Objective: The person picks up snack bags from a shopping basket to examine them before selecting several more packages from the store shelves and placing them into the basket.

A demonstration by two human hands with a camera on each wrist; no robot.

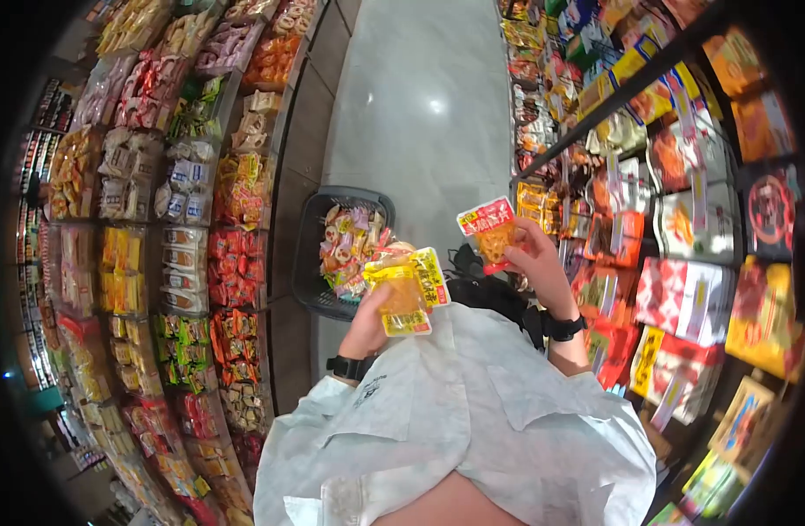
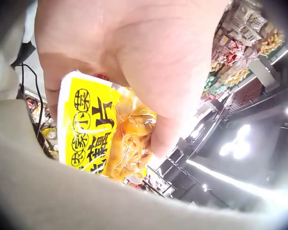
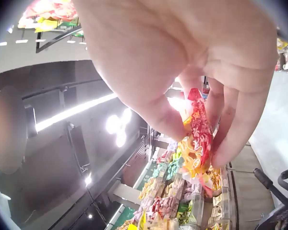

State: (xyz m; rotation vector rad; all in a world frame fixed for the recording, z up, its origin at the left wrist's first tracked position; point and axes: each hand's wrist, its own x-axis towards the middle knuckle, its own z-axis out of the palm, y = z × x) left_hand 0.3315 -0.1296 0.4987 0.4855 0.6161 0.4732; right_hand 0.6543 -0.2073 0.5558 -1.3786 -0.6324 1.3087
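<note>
Hands [image 1: 368, 321] [image 1: 542, 267] in pinch grips on yellow packets [image 1: 407, 309], red packet [image 1: 487, 230], near basket [image 1: 307, 230] of snacks [image 1: 351, 241].

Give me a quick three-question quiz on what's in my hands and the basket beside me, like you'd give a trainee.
1. True or false: the right hand pinches a snack packet with a red label.
2. Multiple choice: what does the dark plastic basket hold?
A) Glass bottles
B) Small packaged snacks
C) Folded towels
3. Fill in the blank: the snack packaging gripped by the left hand is mostly ____ in colour.

Key: 1 true; 2 B; 3 yellow.
</note>
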